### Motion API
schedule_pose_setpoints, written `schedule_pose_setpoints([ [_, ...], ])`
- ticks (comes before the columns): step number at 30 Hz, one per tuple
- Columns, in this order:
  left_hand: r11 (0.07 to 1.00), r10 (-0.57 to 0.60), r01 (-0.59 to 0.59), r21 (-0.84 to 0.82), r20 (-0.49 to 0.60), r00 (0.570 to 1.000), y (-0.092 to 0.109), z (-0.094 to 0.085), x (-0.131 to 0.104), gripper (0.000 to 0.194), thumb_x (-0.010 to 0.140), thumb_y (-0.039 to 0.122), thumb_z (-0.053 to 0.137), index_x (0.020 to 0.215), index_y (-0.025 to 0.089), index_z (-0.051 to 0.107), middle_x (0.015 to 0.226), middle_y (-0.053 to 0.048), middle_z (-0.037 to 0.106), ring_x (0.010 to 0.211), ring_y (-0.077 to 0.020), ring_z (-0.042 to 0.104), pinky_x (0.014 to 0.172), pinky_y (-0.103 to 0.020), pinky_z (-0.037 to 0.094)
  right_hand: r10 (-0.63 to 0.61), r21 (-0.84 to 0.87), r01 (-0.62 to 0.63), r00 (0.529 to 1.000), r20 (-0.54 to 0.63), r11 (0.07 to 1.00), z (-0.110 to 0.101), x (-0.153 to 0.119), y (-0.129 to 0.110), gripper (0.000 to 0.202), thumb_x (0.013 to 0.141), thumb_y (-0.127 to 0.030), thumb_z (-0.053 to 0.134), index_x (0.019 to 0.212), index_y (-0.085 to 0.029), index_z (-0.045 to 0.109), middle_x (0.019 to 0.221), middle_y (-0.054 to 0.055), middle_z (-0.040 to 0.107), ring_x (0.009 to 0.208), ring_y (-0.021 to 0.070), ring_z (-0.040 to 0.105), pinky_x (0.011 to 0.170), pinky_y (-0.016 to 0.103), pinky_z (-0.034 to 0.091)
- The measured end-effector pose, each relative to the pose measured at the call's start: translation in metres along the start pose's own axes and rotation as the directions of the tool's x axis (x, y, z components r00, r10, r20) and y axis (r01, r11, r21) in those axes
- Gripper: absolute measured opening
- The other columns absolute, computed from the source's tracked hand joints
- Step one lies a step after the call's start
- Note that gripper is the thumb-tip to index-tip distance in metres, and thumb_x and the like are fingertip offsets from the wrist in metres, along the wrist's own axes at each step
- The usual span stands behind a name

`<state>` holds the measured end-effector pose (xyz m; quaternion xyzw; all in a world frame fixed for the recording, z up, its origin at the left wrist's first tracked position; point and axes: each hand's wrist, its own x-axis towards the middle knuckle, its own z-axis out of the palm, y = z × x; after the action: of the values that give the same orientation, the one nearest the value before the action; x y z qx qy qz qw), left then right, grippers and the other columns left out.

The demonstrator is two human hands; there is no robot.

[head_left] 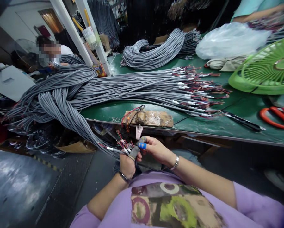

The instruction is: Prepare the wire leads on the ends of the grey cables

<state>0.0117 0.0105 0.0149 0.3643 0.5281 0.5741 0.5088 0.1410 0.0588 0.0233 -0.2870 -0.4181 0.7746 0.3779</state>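
Left hand point(127, 166) was clamped on a bundle of gray cables point(73, 117), while the right hand point(156, 150) worked just beside it; whether its fingers pinched a wire could not be told. Bundled, the cables would likely feel heavy and springy, best gripped on their smooth covering; their thin wire ends point(123, 144), fanning up ahead of the left hand, looked easily bent. Their long axis ran leftward and away from that hand, over the desk's point(203, 128) edge.
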Motion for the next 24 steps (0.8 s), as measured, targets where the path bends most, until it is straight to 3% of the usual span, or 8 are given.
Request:
schedule_pose_setpoints([
  [5,0.997,-0.025,0.018,0.078,0.101,0.995,-0.003,-0.004,-0.002,0.036,0.074,0.045,0.065,0.056,0.015,0.06,0.048,-0.001,0.059,0.041,-0.0096,0.051,0.043,-0.021,0.041,0.0,-0.092,-0.003,0.999,-0.033,0.996,0.005,0.002,-0.003,0.037,0.064,-0.046,0.075,0.067,-0.016,0.055,0.051,-0.003,0.056,0.047,0.0086,0.047,0.051,0.023,0.032],
  [9,0.999,0.01,-0.01,0.034,0.01,1.0,-0.003,-0.003,-0.002,0.037,0.074,0.045,0.064,0.054,0.015,0.059,0.045,0.0,0.056,0.04,-0.0092,0.05,0.042,-0.02,0.04,0.01,-0.078,-0.013,0.999,-0.039,0.997,0.003,0.002,-0.001,0.036,0.063,-0.045,0.076,0.065,-0.016,0.056,0.052,-0.004,0.054,0.048,0.0081,0.044,0.051,0.023,0.031],
  [12,0.999,0.01,-0.013,-0.051,-0.053,0.999,0.002,0.0,-0.001,0.035,0.073,0.045,0.064,0.054,0.016,0.057,0.045,0.001,0.055,0.04,-0.0086,0.049,0.041,-0.019,0.038,0.021,-0.023,-0.021,1.0,-0.024,1.0,0.001,0.003,0.003,0.033,0.062,-0.041,0.078,0.065,-0.016,0.057,0.054,-0.003,0.055,0.051,0.0086,0.043,0.051,0.023,0.032],
  [17,0.99,-0.018,0.009,-0.14,-0.059,0.998,0.011,0.001,0.0,0.03,0.07,0.042,0.067,0.059,0.015,0.058,0.046,0.003,0.055,0.04,-0.0076,0.048,0.04,-0.019,0.037,0.139,0.187,-0.127,0.989,-0.049,0.974,-0.01,0.009,0.008,0.026,0.064,-0.033,0.078,0.07,-0.016,0.059,0.06,-0.003,0.056,0.051,0.0078,0.045,0.051,0.022,0.037],
  [21,0.987,-0.016,0.004,-0.159,-0.074,0.997,0.013,0.003,-0.001,0.027,0.068,0.041,0.069,0.064,0.016,0.06,0.046,0.003,0.055,0.039,-0.0075,0.048,0.039,-0.018,0.036,0.25,0.359,-0.209,0.965,-0.074,0.91,-0.015,0.02,-0.001,0.03,0.082,-0.047,0.059,0.08,-0.017,0.062,0.073,0.003,0.063,0.058,0.01,0.053,0.056,0.023,0.045],
  [24,0.989,-0.014,0.005,-0.145,-0.057,0.998,0.015,0.006,-0.002,0.03,0.068,0.043,0.068,0.061,0.015,0.059,0.046,0.003,0.054,0.039,-0.0077,0.048,0.039,-0.018,0.037,0.222,0.319,-0.191,0.973,-0.063,0.928,-0.01,0.03,-0.009,0.037,0.081,-0.053,0.057,0.081,-0.016,0.062,0.072,0.003,0.062,0.059,0.0103,0.053,0.055,0.022,0.045],
])
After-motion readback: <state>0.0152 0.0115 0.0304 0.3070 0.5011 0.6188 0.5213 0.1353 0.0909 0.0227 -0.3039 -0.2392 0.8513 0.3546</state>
